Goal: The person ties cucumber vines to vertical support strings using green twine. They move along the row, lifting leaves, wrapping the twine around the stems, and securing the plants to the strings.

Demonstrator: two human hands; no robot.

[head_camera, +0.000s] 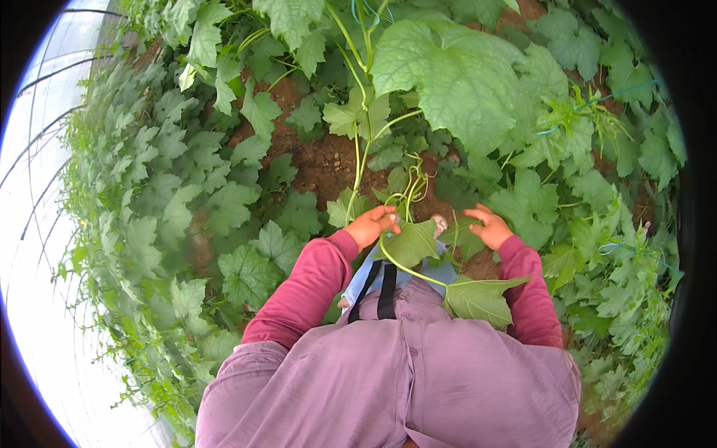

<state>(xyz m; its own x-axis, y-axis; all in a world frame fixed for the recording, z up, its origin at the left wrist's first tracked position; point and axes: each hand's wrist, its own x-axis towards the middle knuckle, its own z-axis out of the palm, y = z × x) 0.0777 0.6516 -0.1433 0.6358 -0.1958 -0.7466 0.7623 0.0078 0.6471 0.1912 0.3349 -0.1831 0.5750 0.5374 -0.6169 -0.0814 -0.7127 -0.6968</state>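
My left hand is closed around part of a climbing vine stem, with a green lobed leaf just beside its fingertips. Curled tendrils rise right above it. From near this hand a pale stem bends down towards my body and ends in another leaf by my right forearm. My right hand is apart from the left, its fingers spread, with nothing seen in it. Between and above the hands, long vine stems run upward past a very large leaf.
Dense leafy vines stand on both sides. Brown soil shows between the plants. Blue-green twine crosses the foliage at right, and more twine loops round a stem at top. Curved frame ribs and pale sheeting lie at far left.
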